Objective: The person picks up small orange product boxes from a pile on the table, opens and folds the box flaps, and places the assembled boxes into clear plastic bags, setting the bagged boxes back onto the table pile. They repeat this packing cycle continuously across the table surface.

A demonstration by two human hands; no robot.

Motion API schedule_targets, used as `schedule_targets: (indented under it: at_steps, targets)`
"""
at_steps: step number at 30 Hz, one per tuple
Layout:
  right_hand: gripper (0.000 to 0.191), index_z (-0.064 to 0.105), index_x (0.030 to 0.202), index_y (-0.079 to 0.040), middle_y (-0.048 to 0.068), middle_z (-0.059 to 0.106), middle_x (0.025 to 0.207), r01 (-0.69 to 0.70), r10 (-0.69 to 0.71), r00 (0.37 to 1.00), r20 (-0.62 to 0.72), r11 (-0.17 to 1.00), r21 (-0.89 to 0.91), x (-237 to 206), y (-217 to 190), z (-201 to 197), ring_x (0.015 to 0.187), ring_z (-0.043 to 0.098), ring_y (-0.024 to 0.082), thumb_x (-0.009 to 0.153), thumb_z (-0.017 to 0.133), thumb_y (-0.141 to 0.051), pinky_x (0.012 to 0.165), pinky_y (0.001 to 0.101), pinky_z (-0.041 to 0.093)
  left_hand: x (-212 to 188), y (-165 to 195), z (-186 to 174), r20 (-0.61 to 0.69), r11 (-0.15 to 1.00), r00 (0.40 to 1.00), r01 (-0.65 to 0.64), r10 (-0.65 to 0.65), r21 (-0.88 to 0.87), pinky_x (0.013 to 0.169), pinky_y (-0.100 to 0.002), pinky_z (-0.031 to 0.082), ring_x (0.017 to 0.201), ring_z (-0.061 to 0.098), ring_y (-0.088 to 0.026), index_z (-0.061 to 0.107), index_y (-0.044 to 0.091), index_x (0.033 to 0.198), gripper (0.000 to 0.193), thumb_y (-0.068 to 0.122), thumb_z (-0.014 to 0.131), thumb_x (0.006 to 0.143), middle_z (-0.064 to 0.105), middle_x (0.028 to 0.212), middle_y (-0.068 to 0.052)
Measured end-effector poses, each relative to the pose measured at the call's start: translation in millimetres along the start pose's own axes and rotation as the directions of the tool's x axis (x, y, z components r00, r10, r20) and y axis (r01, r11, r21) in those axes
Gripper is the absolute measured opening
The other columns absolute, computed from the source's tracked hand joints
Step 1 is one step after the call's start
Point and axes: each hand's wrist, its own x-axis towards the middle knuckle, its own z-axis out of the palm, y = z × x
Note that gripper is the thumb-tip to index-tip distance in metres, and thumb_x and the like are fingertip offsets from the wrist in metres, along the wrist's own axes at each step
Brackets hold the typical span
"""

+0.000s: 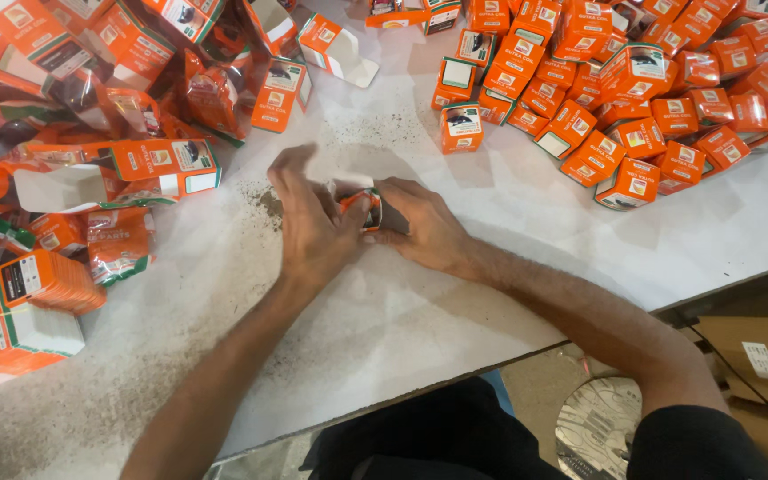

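**Grit and a soft carton under your fingers**

Carton (362, 209) sits between your two hands at the middle of the desk (455, 293), pinched from both sides: your left hand (313, 227) closes on its near-left face with thumb on the orange panel, and your right hand (424, 227) clamps the other side, fingers curled around it. Both grips are together on that one small box, which is mostly hidden, so I cannot tell whether its flaps are shut.

As I judge it, the chief risk is crushing. The box is thin card, and two hands pressing inward could buckle a wall or crease a flap.

Dark grit (264, 200) is scattered on the desk just beside your left hand. Drag the carton or your wrist through it and you may smear the print or carry specks inside.

Flat packs (91, 133) crowd the left side and the finished pile (633, 98) lies well apart on the right. A wide sweep of your left elbow could knock the stack (20, 311) near the desk edge.
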Motion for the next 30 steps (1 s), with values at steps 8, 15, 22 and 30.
schedule_targets:
  at_steps: [8,15,22,30]
  targets:
    - [0.059,0.053,0.135,-0.007,0.016,0.067,0.13,-0.04,0.044,0.999,-0.03,0.993,0.109,-10,-6,3,0.118,0.067,0.038,0.086,0.084,-0.015,0.096,0.0444,0.056,9,-20,13,0.14,0.876,0.953,0.301,-0.267,-0.377,0.064,-0.028,0.054,0.075,0.062,-0.007,0.065,-0.008,0.106,0.019,0.006,0.062,0.093,0.068,0.083,-0.004]
    - [0.058,0.055,0.136,-0.007,0.02,0.064,0.131,0.201,-0.218,0.973,-0.072,0.961,-0.189,-7,-7,3,0.116,0.064,0.041,0.083,0.078,-0.003,0.094,0.0477,0.056,4,-20,-27,0.513,0.46,0.835,0.542,-0.199,-0.703,0.068,-0.029,0.059,0.072,0.066,-0.012,0.067,0.001,0.11,0.026,0.015,0.059,0.09,0.072,0.088,-0.004]
    - [0.052,0.053,0.131,-0.008,0.017,0.069,0.122,0.088,-0.089,0.996,-0.012,0.995,-0.051,-5,-8,1,0.108,0.068,0.041,0.086,0.078,-0.004,0.086,0.0485,0.056,25,-28,-13,0.579,0.646,0.752,0.616,-0.315,-0.45,0.057,-0.031,0.055,0.063,0.064,-0.016,0.065,-0.001,0.103,0.018,0.012,0.073,0.094,0.069,0.085,-0.012]
    - [0.053,0.04,0.124,-0.01,0.017,0.07,0.113,-0.143,0.141,0.989,0.043,0.987,0.067,-7,-4,2,0.101,0.07,0.042,0.087,0.078,-0.009,0.075,0.0478,0.057,-13,-7,-10,0.043,0.903,0.922,-0.367,0.385,-0.224,0.109,-0.044,0.052,0.131,0.062,-0.038,0.063,-0.002,0.124,0.039,0.002,0.076,0.087,0.065,0.135,-0.021]
